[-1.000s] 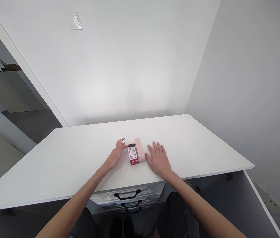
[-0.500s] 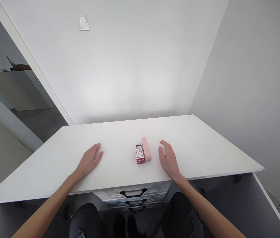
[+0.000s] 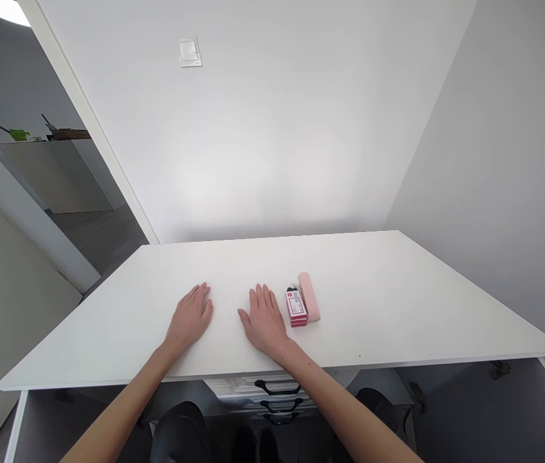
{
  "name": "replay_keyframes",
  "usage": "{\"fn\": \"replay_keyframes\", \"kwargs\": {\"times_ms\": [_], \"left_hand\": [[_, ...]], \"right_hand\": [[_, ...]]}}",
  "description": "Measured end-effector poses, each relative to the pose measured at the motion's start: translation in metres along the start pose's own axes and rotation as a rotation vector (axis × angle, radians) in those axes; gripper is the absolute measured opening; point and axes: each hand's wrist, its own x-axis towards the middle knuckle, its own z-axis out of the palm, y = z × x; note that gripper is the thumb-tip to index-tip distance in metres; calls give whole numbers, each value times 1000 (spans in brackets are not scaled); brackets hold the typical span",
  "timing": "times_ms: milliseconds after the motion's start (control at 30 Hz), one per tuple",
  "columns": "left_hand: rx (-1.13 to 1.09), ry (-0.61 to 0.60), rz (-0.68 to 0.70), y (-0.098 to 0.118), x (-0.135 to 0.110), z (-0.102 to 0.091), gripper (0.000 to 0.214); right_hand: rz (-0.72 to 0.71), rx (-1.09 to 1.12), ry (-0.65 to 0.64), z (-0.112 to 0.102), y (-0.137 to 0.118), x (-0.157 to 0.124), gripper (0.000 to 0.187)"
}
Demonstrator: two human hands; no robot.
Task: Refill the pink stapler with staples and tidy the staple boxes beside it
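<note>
Both of my hands lie flat, palms down, on the white tabletop (image 3: 398, 302). My left hand (image 3: 190, 316) rests left of centre with its fingers stretched out and nothing in it. Beside it, my right hand (image 3: 263, 318) is spread flat too, just left of a small red and white box (image 3: 296, 307). A pale pink stapler (image 3: 309, 296) lies against the box's right side. Neither hand touches the box or the stapler.
The table stands in a corner, with white walls behind and to the right. Beneath its front edge is a drawer unit with black handles (image 3: 277, 388). An open doorway (image 3: 36, 193) is on the left, and a light switch (image 3: 189, 52) sits high on the back wall.
My right hand crossed from the right side of the box and stapler to their left and flattened. My left hand drew away from the box and lay flat. The view shifted leftward.
</note>
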Motion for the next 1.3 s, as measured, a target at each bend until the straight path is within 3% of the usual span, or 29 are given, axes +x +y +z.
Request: {"fn": "replay_keyframes", "kwargs": {"times_ms": [133,400,1033,1300], "left_hand": [[-5,-5,-12,-2,0,1,52],[-4,-19,-13,1,-1,-2,52],[53,-22,-15,1,0,-3,54],[64,-29,-16,0,0,-2,54]], "right_hand": [[76,-57,19,2,12,13,70],[187,-107,54,-8,43,10,74],[326,-284,89,-83,207,1,69],[420,-308,139,-97,238,-3,71]]}}
